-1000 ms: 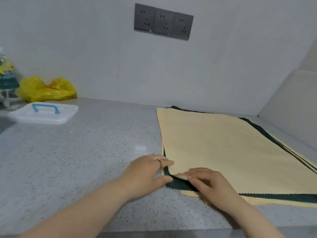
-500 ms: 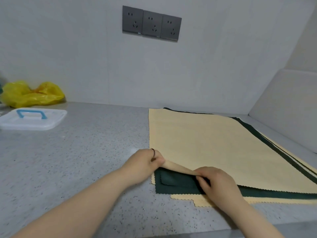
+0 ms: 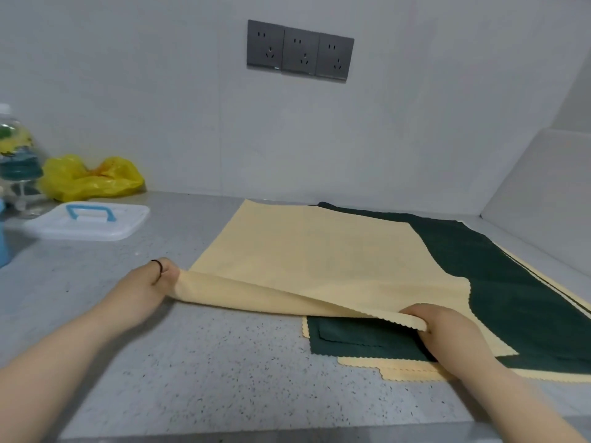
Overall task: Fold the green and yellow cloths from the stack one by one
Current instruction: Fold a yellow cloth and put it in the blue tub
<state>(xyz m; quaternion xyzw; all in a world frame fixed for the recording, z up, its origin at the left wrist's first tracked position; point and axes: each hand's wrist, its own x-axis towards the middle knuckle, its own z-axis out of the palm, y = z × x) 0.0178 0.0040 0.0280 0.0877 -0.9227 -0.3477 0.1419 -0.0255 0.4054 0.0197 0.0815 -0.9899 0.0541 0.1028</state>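
Note:
The top yellow cloth (image 3: 323,254) lies half off the stack, slid leftward onto the grey counter. My left hand (image 3: 150,284) pinches its near left corner, lifted off the counter. My right hand (image 3: 438,327) grips its near edge further right, held just above the stack. Under it a dark green cloth (image 3: 511,282) is laid bare on the right, with more yellow and green layers (image 3: 412,369) showing at the stack's near edge.
A white lid with a blue handle (image 3: 91,220) sits at the left, behind it a yellow plastic bag (image 3: 91,177) and a bottle (image 3: 16,155). A wall with grey sockets (image 3: 300,51) runs behind; a side wall (image 3: 543,203) closes the right.
Both hands took hold of the top yellow cloth's near edge, raised it and pulled it left off the stack. The green cloth beneath is now uncovered on the right.

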